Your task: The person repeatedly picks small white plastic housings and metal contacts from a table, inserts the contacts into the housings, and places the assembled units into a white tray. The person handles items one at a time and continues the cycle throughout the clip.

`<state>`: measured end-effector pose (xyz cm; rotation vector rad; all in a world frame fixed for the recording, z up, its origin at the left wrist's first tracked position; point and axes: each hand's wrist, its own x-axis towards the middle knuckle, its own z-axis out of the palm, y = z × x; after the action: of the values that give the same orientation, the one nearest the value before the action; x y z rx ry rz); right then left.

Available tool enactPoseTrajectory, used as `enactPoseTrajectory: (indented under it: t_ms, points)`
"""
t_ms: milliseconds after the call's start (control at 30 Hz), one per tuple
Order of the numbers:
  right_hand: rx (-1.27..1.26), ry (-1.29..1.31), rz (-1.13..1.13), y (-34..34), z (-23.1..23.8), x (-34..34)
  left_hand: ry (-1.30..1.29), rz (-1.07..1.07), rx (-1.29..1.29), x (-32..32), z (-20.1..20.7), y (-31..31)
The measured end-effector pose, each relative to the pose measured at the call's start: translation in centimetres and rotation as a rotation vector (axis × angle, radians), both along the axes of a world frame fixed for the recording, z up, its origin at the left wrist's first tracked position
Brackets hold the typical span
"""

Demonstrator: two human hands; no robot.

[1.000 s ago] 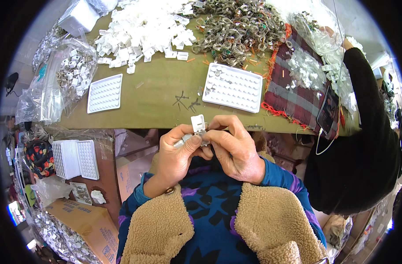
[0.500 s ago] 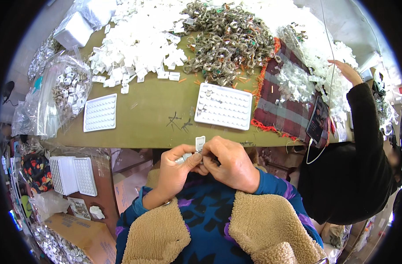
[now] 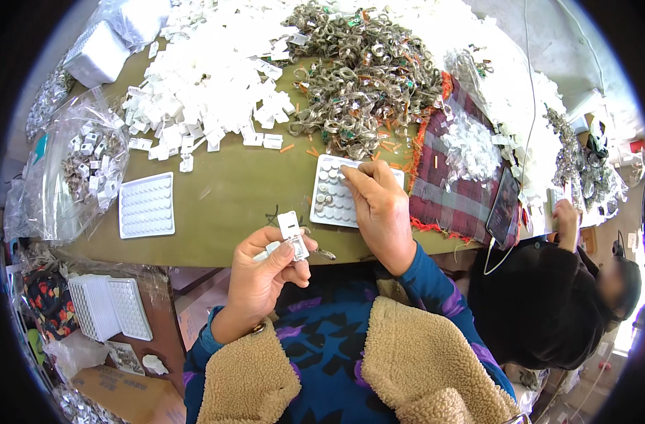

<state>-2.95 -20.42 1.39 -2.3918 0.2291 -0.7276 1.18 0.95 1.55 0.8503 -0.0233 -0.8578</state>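
Observation:
My left hand [image 3: 261, 277] grips a small white hinged plastic case [image 3: 291, 227] just in front of the table edge. The case's lid stands up, and a short greyish strip [image 3: 325, 254] sticks out beside it. My right hand [image 3: 384, 212] reaches over a white tray [image 3: 342, 214] with round pockets. Its thumb and forefinger are pinched together at the tray's upper part; what lies between the fingertips is hidden. Small round silvery pieces [image 3: 324, 199] sit in some pockets on the tray's left side.
Behind lie heaps of white plastic cases [image 3: 195, 99] and coiled greyish straps [image 3: 368, 67]. A second pocketed tray [image 3: 147, 205] is at left, near a clear bag [image 3: 61, 191]. On the right are a plaid cloth [image 3: 435, 201], a phone [image 3: 504, 205] with a cable, and a co-worker's dark sleeve [image 3: 548, 283].
My right hand has left the case and moved forward onto the tray. My left hand keeps the case, now a little lower and further left. The co-worker's arm has drawn back.

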Motion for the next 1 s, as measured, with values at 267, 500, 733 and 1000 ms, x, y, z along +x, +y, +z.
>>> enactPoseTrajectory:
  t_ms: [267,500,733,1000]
  points:
    - [-0.088,0.015,0.038,-0.2,0.1,0.5,0.064,-0.057,-0.018,1.1,-0.9,0.2]
    - [-0.162,0.102,0.074,-1.5,0.4,1.6,0.074,-0.042,-0.037,1.3,-1.2,0.0]
    - [-0.203,0.123,0.124,-1.2,0.9,2.3,0.104,0.038,-0.123,0.8,-1.5,-0.2]
    - [0.183,0.004,0.363,4.4,3.2,-3.1,0.147,0.059,-0.149,-1.2,-1.2,0.0]
